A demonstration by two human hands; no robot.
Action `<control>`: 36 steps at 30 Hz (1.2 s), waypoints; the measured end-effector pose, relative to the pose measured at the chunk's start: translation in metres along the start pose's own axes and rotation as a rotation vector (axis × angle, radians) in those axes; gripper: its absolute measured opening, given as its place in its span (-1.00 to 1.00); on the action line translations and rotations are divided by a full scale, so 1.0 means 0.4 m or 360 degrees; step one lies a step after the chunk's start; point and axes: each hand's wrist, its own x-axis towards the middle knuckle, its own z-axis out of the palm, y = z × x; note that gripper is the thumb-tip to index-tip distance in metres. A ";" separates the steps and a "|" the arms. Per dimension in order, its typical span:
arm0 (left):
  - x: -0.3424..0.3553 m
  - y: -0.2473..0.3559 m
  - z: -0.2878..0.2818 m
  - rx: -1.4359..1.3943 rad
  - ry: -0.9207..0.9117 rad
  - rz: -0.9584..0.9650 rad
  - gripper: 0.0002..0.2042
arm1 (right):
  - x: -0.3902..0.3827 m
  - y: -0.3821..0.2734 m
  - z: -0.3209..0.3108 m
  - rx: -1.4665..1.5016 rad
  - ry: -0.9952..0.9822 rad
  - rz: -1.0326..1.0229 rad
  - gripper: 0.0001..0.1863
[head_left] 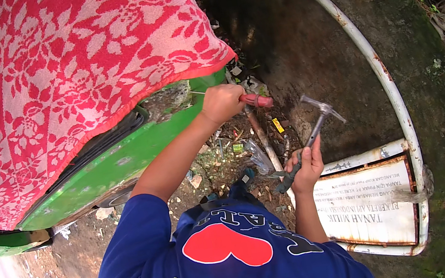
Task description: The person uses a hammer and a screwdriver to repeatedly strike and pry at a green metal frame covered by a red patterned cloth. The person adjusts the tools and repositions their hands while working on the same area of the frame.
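My left hand (221,103) is closed around a red-handled screwdriver (257,100); its thin metal shaft points left, at the corner of a green car body (118,157). The shaft's tip meets or nearly meets a rough, stripped patch (167,102) on that panel. Lower and to the right, my right hand (306,167) grips a claw hammer (321,115) by its dark, wrapped handle. The hammer's metal head is raised, a short way right of the screwdriver's butt and apart from it.
A red and pink floral cloth (71,58) covers much of the car. On the right stands a rusty white tube frame (363,42) with a white sign board (365,206). Litter, stones and a yellow packet (278,125) lie on the ground between.
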 end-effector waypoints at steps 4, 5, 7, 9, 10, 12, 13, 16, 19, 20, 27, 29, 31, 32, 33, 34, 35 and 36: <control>0.015 0.012 0.000 0.0004 0.0008 0.0029 -0.89 | -0.008 0.044 0.015 -0.0077 -0.0125 0.0158 -0.40; 0.012 0.010 0.000 -0.0006 0.0009 0.0024 -0.89 | 0.000 0.035 0.011 -0.0136 -0.0202 0.0214 -0.40; 0.002 -0.003 0.001 -0.0016 0.0016 0.0002 -0.88 | 0.013 -0.012 0.006 0.0028 -0.0076 0.0120 -0.42; 0.009 0.007 -0.004 0.0019 -0.0051 -0.0034 -0.88 | 0.012 -0.025 -0.002 0.0230 0.0092 -0.0079 -0.42; 0.012 0.010 -0.006 0.0037 -0.0084 -0.0052 -0.87 | 0.011 -0.004 0.002 0.0041 -0.0022 0.0003 -0.41; 0.013 0.001 0.001 0.0009 -0.0081 -0.0053 -0.86 | 0.013 0.034 0.014 -0.0343 -0.0261 0.0150 -0.40; 0.013 -0.001 0.006 -0.0005 -0.0080 -0.0054 -0.86 | 0.016 0.029 -0.002 -0.0445 -0.0290 0.0183 -0.39; 0.005 -0.003 0.005 0.0040 -0.0035 -0.0056 -0.85 | 0.009 0.002 0.015 0.0041 0.0083 -0.0034 -0.41; 0.007 0.002 0.012 0.0015 -0.0015 -0.0021 -0.84 | 0.017 0.031 0.021 -0.0126 -0.0136 0.0051 -0.43; -0.005 -0.002 0.020 0.0044 -0.0081 -0.0032 -0.85 | 0.023 0.036 0.028 -0.0330 -0.0262 0.0121 -0.43; -0.033 -0.022 -0.004 0.0016 -0.0066 -0.0034 -0.86 | 0.037 -0.026 0.018 -0.0033 -0.0001 0.0100 -0.41; -0.034 -0.019 -0.013 -0.0022 -0.0069 0.0035 -0.86 | 0.037 -0.028 0.005 -0.0065 -0.0013 0.0128 -0.41; -0.040 -0.009 -0.018 -0.0053 -0.0052 0.0132 -0.86 | 0.036 -0.009 -0.011 -0.0115 -0.0054 0.0170 -0.41; -0.041 -0.008 -0.021 -0.0060 -0.0023 0.0140 -0.85 | 0.031 -0.010 -0.007 -0.0108 -0.0059 0.0200 -0.41; -0.043 -0.008 -0.026 -0.0066 0.0006 0.0149 -0.85 | 0.024 -0.012 0.001 -0.0101 -0.0063 0.0230 -0.41; -0.045 -0.008 -0.032 -0.0073 0.0034 0.0158 -0.85 | 0.018 -0.012 0.007 -0.0093 -0.0067 0.0260 -0.41; -0.044 -0.008 -0.038 -0.0105 0.0055 0.0156 -0.84 | 0.013 -0.010 0.008 -0.0081 -0.0083 0.0254 -0.41; -0.044 -0.009 -0.045 -0.0136 0.0076 0.0154 -0.83 | 0.008 -0.008 0.007 -0.0069 -0.0100 0.0248 -0.40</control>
